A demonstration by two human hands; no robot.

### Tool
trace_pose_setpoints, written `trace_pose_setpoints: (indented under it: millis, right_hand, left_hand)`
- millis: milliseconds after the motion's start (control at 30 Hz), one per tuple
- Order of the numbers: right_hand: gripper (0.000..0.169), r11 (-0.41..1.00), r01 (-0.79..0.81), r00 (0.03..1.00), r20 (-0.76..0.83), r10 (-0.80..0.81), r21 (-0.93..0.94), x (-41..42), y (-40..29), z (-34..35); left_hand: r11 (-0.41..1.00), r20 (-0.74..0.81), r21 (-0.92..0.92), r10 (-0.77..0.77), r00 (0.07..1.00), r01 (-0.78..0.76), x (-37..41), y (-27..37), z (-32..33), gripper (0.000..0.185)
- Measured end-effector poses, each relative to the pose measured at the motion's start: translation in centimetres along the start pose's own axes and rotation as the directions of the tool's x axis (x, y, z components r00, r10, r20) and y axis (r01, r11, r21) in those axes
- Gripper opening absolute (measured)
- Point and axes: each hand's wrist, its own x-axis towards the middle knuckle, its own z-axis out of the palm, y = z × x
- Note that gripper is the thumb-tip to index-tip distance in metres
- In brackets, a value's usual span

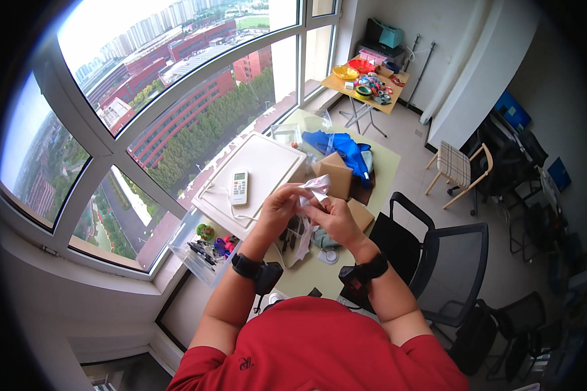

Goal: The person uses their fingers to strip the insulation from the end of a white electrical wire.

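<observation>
Both hands are raised over the pale green table [293, 281], pinching one thin white strip [318, 184]. It looks like ribbon or soft plastic; which one, I cannot tell. Folded loops of it stand above the fingertips, and a tail hangs down between the wrists. My left hand [280, 206] grips it from the left with bent fingers. My right hand [336, 219] holds it from the other side, close to the left fingertips. The fingers hide the middle of the strip. Just beyond the hands is a brown cardboard box [336, 173].
Left of the hands, a white remote control [239, 187] lies on a large white lidded box [269, 154]. A clear bin [200, 264] holds pens. Blue cloth [345, 151] lies behind. A black mesh chair [455, 269] stands right; windows line the left.
</observation>
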Motion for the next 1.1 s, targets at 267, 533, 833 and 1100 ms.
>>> trace_pose_setpoints:
  millis: [267, 533, 833, 1100]
  right_hand:
    - [0.015, 0.992, 0.027, 0.999, -0.022, -0.029, -0.121, -0.3, -0.1, 0.1]
    - [0.014, 0.997, -0.042, 0.997, 0.069, 0.046, -0.058, -0.7, -0.3, -0.4]
    - [0.015, 0.924, -0.225, 0.974, 0.054, 0.219, 0.308, -0.2, -1.2, -0.7]
    - [0.03, 0.909, -0.139, 0.99, 0.046, 0.132, 0.392, 0.2, -1.2, -1.4]
  left_hand:
    - [0.995, 0.013, 0.1, 0.025, 1.0, -0.026, 0.2, 1.0, -0.6, 0.043]
    - [0.981, 0.086, 0.172, -0.108, 0.99, 0.092, 0.2, 1.6, -1.1, 0.05]
    - [0.93, 0.206, 0.364, -0.123, 0.971, 0.041, -1.5, -1.2, 0.4, 0.022]
    - [0.971, 0.107, -0.006, -0.237, 0.966, 0.238, -1.7, -0.1, 0.8, 0.021]
